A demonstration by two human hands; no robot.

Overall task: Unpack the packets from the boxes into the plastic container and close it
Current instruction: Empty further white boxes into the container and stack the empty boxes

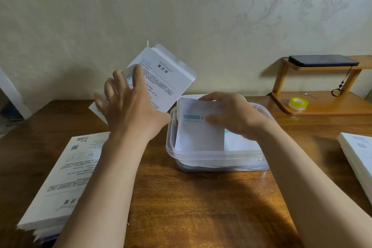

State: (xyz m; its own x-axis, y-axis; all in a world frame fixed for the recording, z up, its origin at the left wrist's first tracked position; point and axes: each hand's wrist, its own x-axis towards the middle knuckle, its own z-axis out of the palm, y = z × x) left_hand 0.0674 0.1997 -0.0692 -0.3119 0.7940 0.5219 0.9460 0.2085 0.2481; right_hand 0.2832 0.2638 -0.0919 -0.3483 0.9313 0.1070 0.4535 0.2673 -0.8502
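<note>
Mid-unpacking: the right hand (231, 116) pinches a packet (199, 133) into the plastic container (219, 159) near the counter's far edge, while the left hand (128, 104) grips an opened box (161, 78). Next, release it flat.

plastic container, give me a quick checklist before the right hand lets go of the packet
1. Clear plastic container open, no lid on it: ok.
2. White packet with blue label inside the rim: not ok, tilted, its top edge above the rim.
3. Right hand holds that packet: ok.
4. Left hand holds the opened white cardboard box off the brown wooden table: ok.
5. Held box emptied: cannot tell.
6. Lid within reach: cannot tell, none in view.
</note>
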